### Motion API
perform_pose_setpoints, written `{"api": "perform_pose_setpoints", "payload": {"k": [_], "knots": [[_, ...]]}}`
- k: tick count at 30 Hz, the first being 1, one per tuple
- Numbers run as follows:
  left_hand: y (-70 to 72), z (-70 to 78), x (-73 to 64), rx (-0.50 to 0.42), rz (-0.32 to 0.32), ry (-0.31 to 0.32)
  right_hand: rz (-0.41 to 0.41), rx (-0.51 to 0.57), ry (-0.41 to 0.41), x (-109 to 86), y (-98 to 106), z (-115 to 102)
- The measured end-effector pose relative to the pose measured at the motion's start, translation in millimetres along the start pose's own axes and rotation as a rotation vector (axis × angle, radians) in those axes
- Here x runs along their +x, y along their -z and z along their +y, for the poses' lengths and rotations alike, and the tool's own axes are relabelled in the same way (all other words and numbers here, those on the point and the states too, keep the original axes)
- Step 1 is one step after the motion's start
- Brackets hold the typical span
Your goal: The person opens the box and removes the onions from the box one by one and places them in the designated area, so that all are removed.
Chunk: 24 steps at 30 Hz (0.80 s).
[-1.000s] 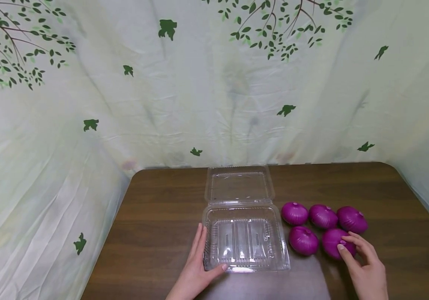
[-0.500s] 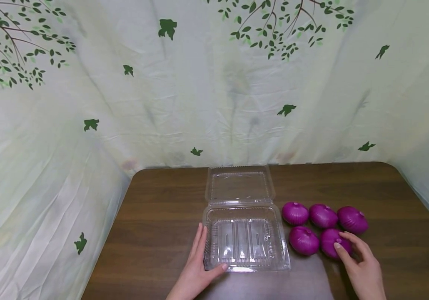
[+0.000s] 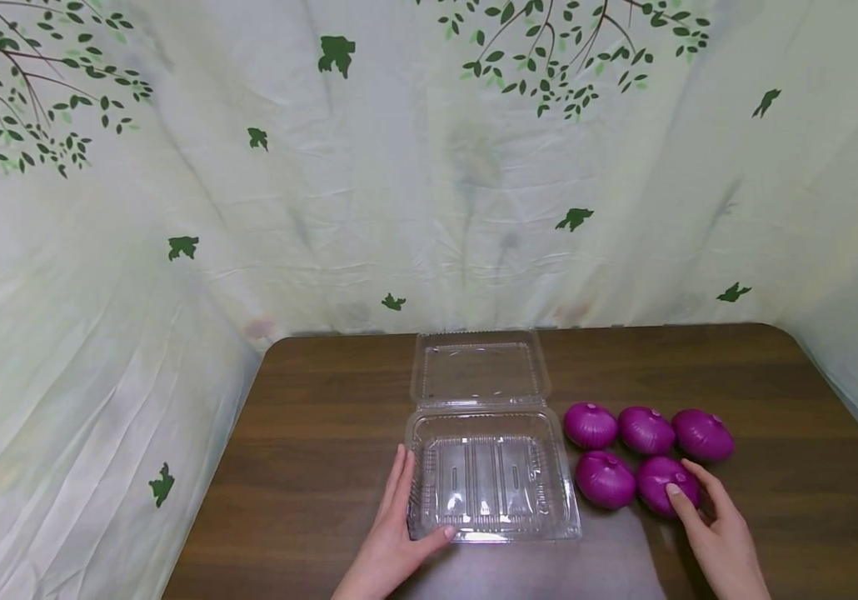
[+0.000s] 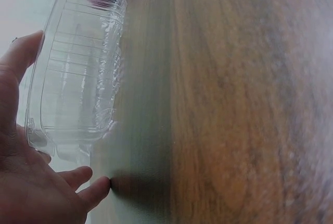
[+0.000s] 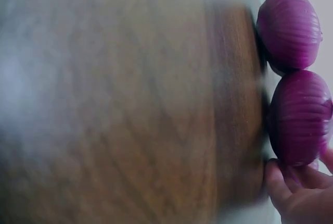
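A clear plastic clamshell container (image 3: 492,533) lies on the table with its lid (image 3: 480,375) folded back. My left hand (image 3: 399,533) rests at its front left corner, fingers straight along the left side and thumb on the front rim. In the left wrist view the thumb (image 4: 23,54) touches the rim, while other fingers reach past the corner. To the right of the container sit several purple onions in two rows. My right hand (image 3: 721,525) holds the front right onion (image 3: 657,479) between thumb and fingers. That onion stands beside the front left onion (image 3: 606,479), touching it in the right wrist view.
Behind these, the back row has a left onion (image 3: 590,426), a middle onion (image 3: 646,430) and a right onion (image 3: 702,434). All stand on a brown wooden table (image 3: 309,467). A pale leaf-patterned cloth (image 3: 459,208) hangs behind and at both sides.
My right hand has moved a little left, and the front right onion has shifted left with it, closer to its neighbour. My left hand and the container stay put.
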<state>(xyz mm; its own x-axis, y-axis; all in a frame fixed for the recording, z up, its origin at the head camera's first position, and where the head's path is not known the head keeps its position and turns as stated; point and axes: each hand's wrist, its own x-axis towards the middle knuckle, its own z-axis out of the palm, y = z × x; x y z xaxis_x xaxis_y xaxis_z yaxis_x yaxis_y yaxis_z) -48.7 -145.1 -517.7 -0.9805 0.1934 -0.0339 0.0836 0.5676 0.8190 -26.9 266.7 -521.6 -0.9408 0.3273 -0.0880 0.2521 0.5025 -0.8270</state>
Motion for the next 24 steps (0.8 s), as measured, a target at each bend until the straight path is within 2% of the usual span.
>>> {"api": "perform_pose_setpoints", "payload": {"k": [5,12,18,21,24], "knots": [[0.5,-0.3,-1.0,-0.011,0.001,-0.014,-0.039,-0.013,-0.029,2.2,1.7,0.0],[-0.4,-0.4,-1.8,-0.021,0.018,-0.035,-0.022,0.014,0.015,2.5,2.4,1.2],[0.9,1.0,-2.1,-0.034,0.032,-0.028,-0.084,-0.043,-0.030,3.4,7.4,-5.8],[5.4,4.4,-0.8,-0.019,0.060,-0.063,-0.069,-0.069,0.039,0.0,8.8,-13.3],[14.2,9.7,2.0,0.086,0.102,-0.121,-0.012,-0.114,0.211,-3.9,8.6,-24.4]]}}
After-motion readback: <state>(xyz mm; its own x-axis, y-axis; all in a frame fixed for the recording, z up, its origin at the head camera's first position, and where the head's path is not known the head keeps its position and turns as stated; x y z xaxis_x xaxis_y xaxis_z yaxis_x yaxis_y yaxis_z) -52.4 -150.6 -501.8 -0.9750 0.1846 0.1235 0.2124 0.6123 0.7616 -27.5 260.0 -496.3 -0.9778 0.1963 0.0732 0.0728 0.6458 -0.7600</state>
